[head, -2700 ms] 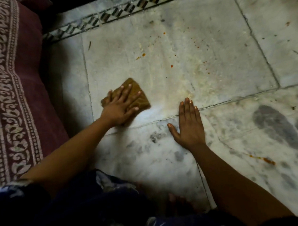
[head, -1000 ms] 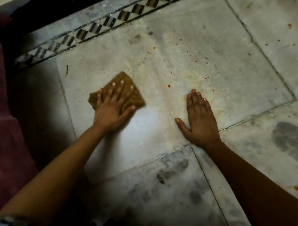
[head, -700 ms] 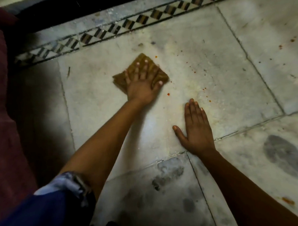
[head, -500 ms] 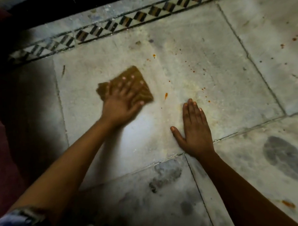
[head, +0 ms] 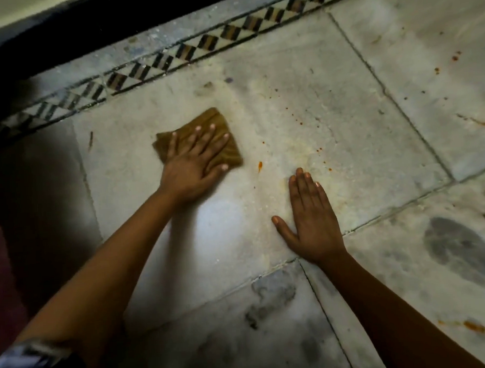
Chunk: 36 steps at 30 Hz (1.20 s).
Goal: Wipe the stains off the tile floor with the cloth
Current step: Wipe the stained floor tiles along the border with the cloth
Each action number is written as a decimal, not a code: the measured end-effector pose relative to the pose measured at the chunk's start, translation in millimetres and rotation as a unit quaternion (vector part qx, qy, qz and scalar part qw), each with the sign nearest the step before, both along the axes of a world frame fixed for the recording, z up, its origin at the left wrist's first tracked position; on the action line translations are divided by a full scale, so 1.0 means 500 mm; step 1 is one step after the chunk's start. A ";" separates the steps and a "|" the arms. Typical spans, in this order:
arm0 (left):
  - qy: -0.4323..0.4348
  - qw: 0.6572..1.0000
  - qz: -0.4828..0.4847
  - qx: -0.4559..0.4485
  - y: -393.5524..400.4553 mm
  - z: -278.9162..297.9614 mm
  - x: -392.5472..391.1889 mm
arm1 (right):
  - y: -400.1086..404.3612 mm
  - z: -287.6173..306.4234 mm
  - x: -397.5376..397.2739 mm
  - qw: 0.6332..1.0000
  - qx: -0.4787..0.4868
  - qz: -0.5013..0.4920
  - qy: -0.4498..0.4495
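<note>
A folded brown cloth (head: pixel 205 124) lies on the pale marble tile floor (head: pixel 301 103). My left hand (head: pixel 194 163) presses flat on the cloth with fingers spread, covering most of it. My right hand (head: pixel 309 220) rests palm down on the bare tile to the right, fingers together, holding nothing. An orange stain streak (head: pixel 260 165) lies between the cloth and my right hand. Small orange specks (head: pixel 299 122) scatter over the tile beyond it.
A black-and-white patterned border strip (head: pixel 202 46) runs along the far edge, with a dark threshold behind it. More orange stains sit at far right (head: pixel 456 57) and at lower right (head: pixel 474 326). Dark grey smudges (head: pixel 458 246) mark the near tiles. A dark red rug (head: pixel 1 278) lies at left.
My left hand has slid the cloth back and forth across the tile, out to the far middle, then back left. The orange spot beside it has smeared into a streak. My right hand stayed planted.
</note>
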<state>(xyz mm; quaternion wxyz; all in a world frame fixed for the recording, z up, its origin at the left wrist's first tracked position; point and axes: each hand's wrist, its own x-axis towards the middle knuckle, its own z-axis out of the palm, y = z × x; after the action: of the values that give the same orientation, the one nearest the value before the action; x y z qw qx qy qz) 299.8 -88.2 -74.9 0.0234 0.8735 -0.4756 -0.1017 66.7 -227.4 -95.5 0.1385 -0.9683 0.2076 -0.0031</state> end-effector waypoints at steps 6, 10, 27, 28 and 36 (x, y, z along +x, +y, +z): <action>0.049 0.992 0.106 0.048 -0.113 0.012 0.111 | 0.005 0.002 -0.001 1.000 0.003 -0.003 0.006; 0.062 0.995 0.069 0.048 -0.208 0.019 0.075 | 0.006 0.005 0.000 1.000 0.003 -0.002 0.017; 0.017 0.997 -0.049 0.048 -0.138 0.003 0.013 | -0.001 0.005 -0.001 0.999 0.032 0.012 -0.013; 0.016 0.995 -0.089 0.035 -0.103 0.004 0.000 | -0.004 0.009 -0.004 0.999 0.036 0.013 -0.031; 0.037 0.997 0.067 0.024 -0.083 0.008 0.093 | -0.139 0.027 -0.048 0.989 -0.020 -0.139 -0.046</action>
<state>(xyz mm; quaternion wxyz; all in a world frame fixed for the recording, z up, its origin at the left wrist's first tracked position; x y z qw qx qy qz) 346.3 -129.4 -71.0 0.0271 0.8992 -0.4123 -0.1437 42.5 -297.0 -81.9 0.1269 -0.9317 0.3331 -0.0704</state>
